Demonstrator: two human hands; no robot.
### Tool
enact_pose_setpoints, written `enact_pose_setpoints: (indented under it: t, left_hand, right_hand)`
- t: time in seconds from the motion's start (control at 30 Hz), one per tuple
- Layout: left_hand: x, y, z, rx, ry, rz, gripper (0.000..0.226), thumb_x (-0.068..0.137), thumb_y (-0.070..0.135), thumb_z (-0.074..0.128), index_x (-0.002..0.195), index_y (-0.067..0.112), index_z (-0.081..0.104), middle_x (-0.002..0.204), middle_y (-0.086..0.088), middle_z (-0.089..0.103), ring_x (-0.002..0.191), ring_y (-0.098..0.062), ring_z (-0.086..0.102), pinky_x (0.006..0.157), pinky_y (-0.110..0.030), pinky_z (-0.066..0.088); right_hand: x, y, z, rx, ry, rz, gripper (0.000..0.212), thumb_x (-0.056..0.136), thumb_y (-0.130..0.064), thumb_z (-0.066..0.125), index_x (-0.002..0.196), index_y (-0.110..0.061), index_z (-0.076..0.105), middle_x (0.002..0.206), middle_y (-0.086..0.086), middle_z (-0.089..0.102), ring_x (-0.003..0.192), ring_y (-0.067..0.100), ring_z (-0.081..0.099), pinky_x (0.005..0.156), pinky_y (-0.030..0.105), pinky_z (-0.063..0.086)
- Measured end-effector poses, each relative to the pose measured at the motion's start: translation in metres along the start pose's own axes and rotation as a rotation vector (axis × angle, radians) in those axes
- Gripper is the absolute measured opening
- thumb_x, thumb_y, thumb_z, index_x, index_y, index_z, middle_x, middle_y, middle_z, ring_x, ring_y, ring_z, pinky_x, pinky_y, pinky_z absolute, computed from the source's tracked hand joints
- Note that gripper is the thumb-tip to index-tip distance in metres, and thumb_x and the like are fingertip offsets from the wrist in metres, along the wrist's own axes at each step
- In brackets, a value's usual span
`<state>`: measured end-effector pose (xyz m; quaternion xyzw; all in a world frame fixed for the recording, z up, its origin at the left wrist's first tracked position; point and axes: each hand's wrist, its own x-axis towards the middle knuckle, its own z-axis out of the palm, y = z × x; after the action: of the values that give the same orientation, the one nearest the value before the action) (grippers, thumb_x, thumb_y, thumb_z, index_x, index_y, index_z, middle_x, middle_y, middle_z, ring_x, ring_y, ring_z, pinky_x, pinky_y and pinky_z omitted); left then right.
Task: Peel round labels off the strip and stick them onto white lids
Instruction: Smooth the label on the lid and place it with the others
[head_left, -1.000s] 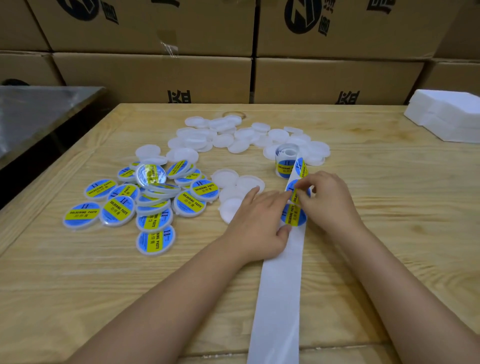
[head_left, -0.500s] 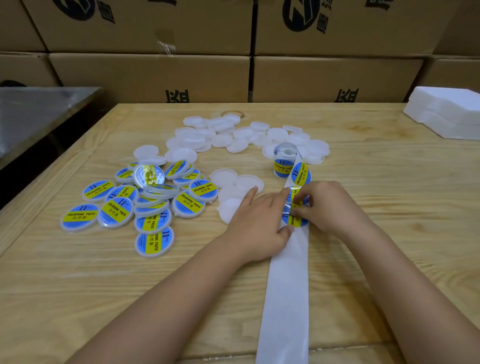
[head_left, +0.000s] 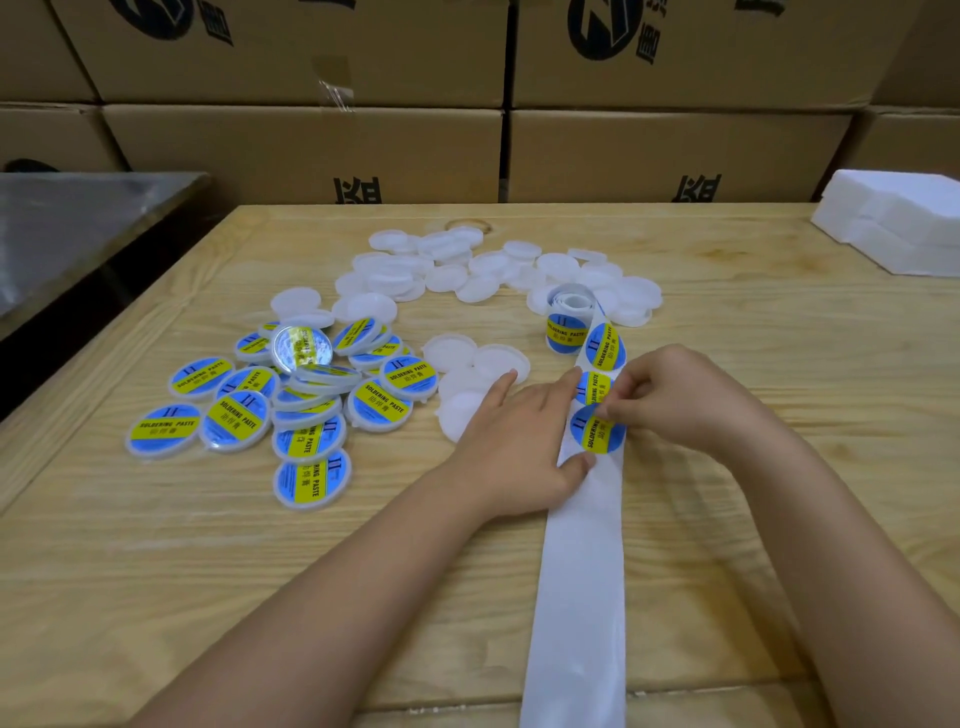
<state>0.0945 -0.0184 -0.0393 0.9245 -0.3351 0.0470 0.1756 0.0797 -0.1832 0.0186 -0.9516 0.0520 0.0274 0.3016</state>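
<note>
A white backing strip (head_left: 579, 582) runs from the table's front edge up to a small label roll (head_left: 566, 325). Round blue-and-yellow labels sit on its upper part. My left hand (head_left: 519, 436) lies flat with straight fingers, pressing the strip's left edge. My right hand (head_left: 680, 397) pinches the upper edge of the nearest round label (head_left: 597, 431), which is partly lifted off the strip. Bare white lids (head_left: 483, 270) lie scattered behind the strip, and a few more (head_left: 462, 364) lie just beyond my left fingers. Labelled lids (head_left: 291, 405) are heaped at the left.
The wooden table (head_left: 208, 571) is bare in front of the heap of labelled lids. White foam blocks (head_left: 893, 223) sit at the far right corner. Cardboard boxes (head_left: 311, 145) are stacked behind the table. A metal surface (head_left: 78, 223) stands at the left.
The strip has slid toward me, so more labels show below the roll. My right hand has peeled the nearest label's upper edge up. My left hand stays pressing the strip.
</note>
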Motion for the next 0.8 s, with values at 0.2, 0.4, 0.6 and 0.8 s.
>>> enact_pose_setpoints:
  t: [0.2,0.4,0.6,0.8]
  left_hand:
    - [-0.001,-0.001,-0.002,-0.018,-0.033,0.011,0.087,0.084,0.057,0.051,0.149,0.018,0.009,0.147,0.007,0.037,0.136,-0.008,0.028,0.117,-0.036,0.000]
    - [-0.001,-0.002,-0.001,-0.052,-0.021,0.042,0.077,0.088,0.053,0.047,0.148,0.017,0.015,0.146,0.003,0.038,0.136,-0.010,0.028,0.117,-0.034,0.000]
    - [0.002,-0.002,-0.002,-0.158,0.049,0.127,0.036,0.086,0.009,0.047,0.122,0.007,0.051,0.116,-0.006,0.057,0.117,-0.018,0.046,0.112,-0.025,0.004]
    - [-0.005,0.000,-0.012,-0.134,0.115,0.144,0.037,0.081,0.001,0.044,0.114,0.004,0.060,0.114,-0.010,0.062,0.113,-0.025,0.054,0.114,-0.033,0.018]
  right_hand:
    - [-0.001,0.013,-0.019,0.409,-0.244,0.057,0.012,0.078,-0.006,0.071,0.078,0.005,0.066,0.072,0.006,0.067,0.064,0.008,0.061,0.062,0.015,0.049]
    - [0.007,0.007,-0.008,0.988,0.192,0.001,0.009,0.082,-0.012,0.065,0.074,-0.015,0.066,0.069,-0.005,0.066,0.069,0.008,0.057,0.064,0.022,0.040]
    - [0.017,-0.020,0.047,1.393,0.202,0.016,0.007,0.085,-0.012,0.063,0.078,-0.012,0.061,0.065,0.000,0.045,0.056,0.009,0.036,0.048,0.019,0.028]
    - [0.024,-0.012,0.053,1.457,0.174,0.059,0.015,0.087,-0.006,0.060,0.072,-0.010,0.060,0.061,0.003,0.043,0.053,0.011,0.039,0.052,0.021,0.034]
